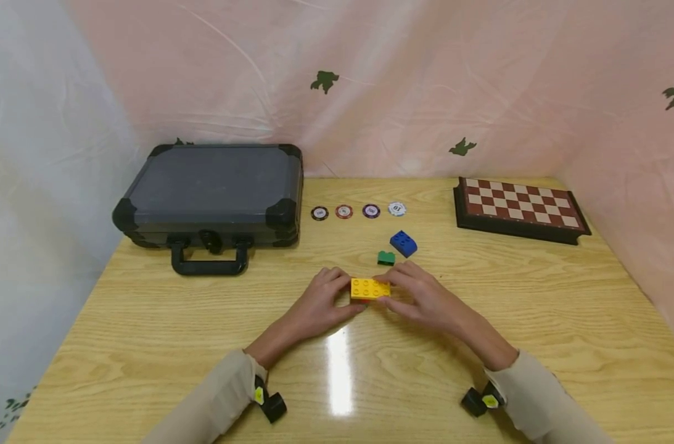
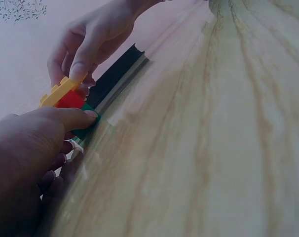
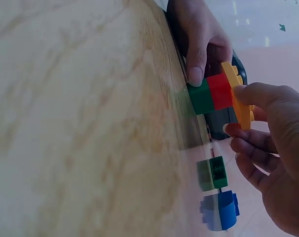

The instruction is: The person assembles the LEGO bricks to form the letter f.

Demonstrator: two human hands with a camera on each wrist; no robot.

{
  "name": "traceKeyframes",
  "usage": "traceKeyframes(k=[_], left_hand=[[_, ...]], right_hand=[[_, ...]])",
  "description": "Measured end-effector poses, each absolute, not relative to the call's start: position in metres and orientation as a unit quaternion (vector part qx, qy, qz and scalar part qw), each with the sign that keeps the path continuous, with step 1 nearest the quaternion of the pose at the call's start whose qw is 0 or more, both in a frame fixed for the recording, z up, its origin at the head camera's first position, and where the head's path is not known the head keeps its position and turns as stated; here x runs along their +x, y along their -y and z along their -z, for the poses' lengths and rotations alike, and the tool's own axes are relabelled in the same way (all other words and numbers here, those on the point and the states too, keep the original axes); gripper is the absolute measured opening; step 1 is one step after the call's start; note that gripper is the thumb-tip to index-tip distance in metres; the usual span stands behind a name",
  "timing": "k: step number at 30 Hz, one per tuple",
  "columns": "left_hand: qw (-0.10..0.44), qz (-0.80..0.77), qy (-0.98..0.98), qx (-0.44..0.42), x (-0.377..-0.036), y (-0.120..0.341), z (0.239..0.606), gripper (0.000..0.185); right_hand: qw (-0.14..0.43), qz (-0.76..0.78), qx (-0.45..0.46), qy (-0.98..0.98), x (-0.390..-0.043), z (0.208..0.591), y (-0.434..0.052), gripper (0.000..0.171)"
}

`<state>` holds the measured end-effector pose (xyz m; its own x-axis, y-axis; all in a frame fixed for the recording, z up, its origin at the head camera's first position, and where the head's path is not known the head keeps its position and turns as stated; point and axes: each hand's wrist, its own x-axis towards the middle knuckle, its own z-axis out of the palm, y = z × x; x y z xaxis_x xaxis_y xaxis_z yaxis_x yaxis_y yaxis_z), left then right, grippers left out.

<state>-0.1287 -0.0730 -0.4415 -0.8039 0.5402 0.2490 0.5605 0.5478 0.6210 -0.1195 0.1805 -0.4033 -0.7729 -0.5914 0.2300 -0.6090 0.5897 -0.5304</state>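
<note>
A yellow building brick (image 1: 365,288) tops a small stack at the table's middle. Under it are a red brick (image 3: 219,91) and, at the bottom on the table, a green brick (image 3: 199,98). My left hand (image 1: 327,302) grips the green brick low on the stack, its thumb on the near side. With thumb and fingers, my right hand (image 1: 417,295) pinches the yellow brick at its right end. Just behind the stack lie a small green brick (image 1: 386,258) and a blue brick (image 1: 404,243), both apart from the hands.
A dark grey case (image 1: 214,185) with a black handle (image 1: 209,267) stands at the back left. Several poker chips, among them a red one (image 1: 345,212), lie in a row behind the bricks. At the back right is a checkered board box (image 1: 520,206).
</note>
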Motion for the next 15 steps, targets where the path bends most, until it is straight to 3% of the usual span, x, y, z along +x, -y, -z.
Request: traceKeyframes(k=[6, 15], left_hand=[[0.007, 0.357, 0.881, -0.309, -0.129, 0.073, 0.442, 0.036], [0.014, 0.356, 0.881, -0.311, -0.129, 0.073, 0.442, 0.036]], right_hand=[[0.009, -0.329, 0.317, 0.890, -0.123, 0.407, -0.185, 0.036], [0.135, -0.314, 0.310, 0.887, -0.150, 0.419, -0.192, 0.024]])
